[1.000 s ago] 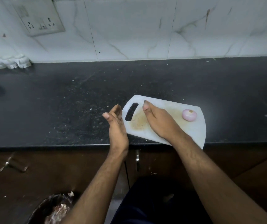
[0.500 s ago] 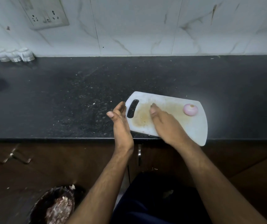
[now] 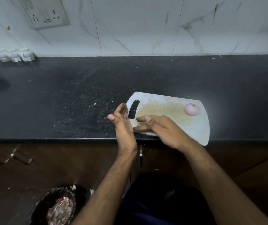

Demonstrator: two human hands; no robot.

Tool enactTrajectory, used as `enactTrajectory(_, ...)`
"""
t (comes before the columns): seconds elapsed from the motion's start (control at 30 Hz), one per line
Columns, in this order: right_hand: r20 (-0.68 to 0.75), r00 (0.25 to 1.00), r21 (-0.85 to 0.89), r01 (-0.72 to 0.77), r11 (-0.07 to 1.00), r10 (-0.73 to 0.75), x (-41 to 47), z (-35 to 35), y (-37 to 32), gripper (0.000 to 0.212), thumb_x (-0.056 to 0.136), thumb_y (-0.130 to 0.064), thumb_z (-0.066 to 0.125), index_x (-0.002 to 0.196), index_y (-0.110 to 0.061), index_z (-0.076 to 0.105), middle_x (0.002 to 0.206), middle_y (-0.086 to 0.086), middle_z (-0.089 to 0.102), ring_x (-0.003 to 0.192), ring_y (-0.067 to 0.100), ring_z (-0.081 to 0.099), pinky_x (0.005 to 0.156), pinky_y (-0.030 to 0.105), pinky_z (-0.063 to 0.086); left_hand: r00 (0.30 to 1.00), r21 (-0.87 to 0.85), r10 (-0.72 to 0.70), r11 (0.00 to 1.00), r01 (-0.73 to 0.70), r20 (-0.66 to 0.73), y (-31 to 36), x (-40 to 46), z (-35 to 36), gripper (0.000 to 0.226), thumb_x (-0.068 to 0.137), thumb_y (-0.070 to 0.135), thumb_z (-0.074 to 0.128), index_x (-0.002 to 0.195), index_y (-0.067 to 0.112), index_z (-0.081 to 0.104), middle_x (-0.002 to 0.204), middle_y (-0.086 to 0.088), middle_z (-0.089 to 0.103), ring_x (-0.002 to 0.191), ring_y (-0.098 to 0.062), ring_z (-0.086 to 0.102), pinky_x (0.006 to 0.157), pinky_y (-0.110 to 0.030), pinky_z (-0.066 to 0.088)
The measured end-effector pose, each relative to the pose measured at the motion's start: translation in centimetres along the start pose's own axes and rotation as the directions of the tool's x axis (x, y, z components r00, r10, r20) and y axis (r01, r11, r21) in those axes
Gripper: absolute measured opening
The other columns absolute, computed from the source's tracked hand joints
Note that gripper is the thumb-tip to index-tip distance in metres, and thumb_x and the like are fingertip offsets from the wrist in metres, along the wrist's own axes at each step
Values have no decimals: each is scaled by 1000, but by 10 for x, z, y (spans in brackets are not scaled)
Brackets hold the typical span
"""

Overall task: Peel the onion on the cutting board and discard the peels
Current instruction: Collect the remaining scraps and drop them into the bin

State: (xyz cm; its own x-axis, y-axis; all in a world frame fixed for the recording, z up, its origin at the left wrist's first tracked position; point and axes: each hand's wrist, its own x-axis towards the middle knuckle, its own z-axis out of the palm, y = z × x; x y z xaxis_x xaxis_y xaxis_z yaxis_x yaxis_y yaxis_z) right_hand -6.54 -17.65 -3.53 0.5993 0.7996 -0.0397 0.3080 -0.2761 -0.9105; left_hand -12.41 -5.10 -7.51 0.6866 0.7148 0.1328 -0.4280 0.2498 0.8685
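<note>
Black stone bench (image 3: 65, 103) carries the white cutting board (image 3: 195, 129) right of centre, where the peeled onion (image 3: 191, 109) sits at its upper right end, nearer the flat, empty right hand (image 3: 160, 129) than the cupped, empty left hand (image 3: 123, 124) at the board's left edge.

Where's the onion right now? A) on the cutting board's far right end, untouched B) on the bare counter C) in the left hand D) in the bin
A: the peeled onion sits on the cutting board near its right end, while both hands work at the handle end.
</note>
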Motion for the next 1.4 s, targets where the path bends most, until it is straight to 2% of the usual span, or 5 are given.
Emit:
enactTrajectory(0.17, -358, 926, -26, 115, 993, -117, 5, -5, 13, 29, 106, -30, 54, 126, -15, 69, 112, -6, 77, 109, 3, 70, 105, 36, 53, 1000, 21, -23, 1000, 23, -19, -4, 2, -2, 97, 89, 75, 8, 148, 9, 49, 154, -5, 53, 146, -13, 47, 129, -37, 28)
enactTrajectory(0.37, 80, 983, -473, 181, 862, -163, 1, -2, 27, 56, 90, -36, 75, 143, -26, 59, 154, -13, 48, 145, 0, 35, 120, 26, 29, 1000, 31, -19, 999, 19, 15, -1, 0, -2, 114, 79, 94, 17, 148, 9, 50, 153, -4, 55, 145, -9, 48, 127, -31, 29)
enactTrajectory(0.9, -30, 894, -792, 251, 556, -447, -10, 24, 25, 32, 89, -4, 67, 116, -21, 65, 102, -7, 56, 95, 10, 44, 70, 28, 47, 998, 134, 57, 989, -60, 24, 3, -6, 2, 122, 66, 105, 32, 140, 11, 56, 143, -7, 62, 135, -11, 59, 123, -36, 38)
enactTrajectory(1.13, -491, 855, -66, 154, 986, -166, -17, 55, -16, 20, 98, -8, 63, 110, -21, 73, 104, -16, 73, 99, -4, 67, 84, 10, 51, 990, -129, -101, 988, 88, -99, 13, -46, -4, 85, 103, 67, 11, 138, 4, 56, 135, -17, 68, 128, -25, 65, 122, -45, 41)
enactTrajectory(1.4, -221, 950, 652, -25, 758, 221, -9, 171, -67, 17, 101, -6, 59, 104, -16, 72, 91, -2, 79, 85, 4, 74, 73, 16, 56, 903, -335, -108, 941, -42, -415, 52, -69, -103, 90, 100, 71, 18, 136, -1, 57, 133, -23, 69, 128, -33, 66, 114, -44, 46)
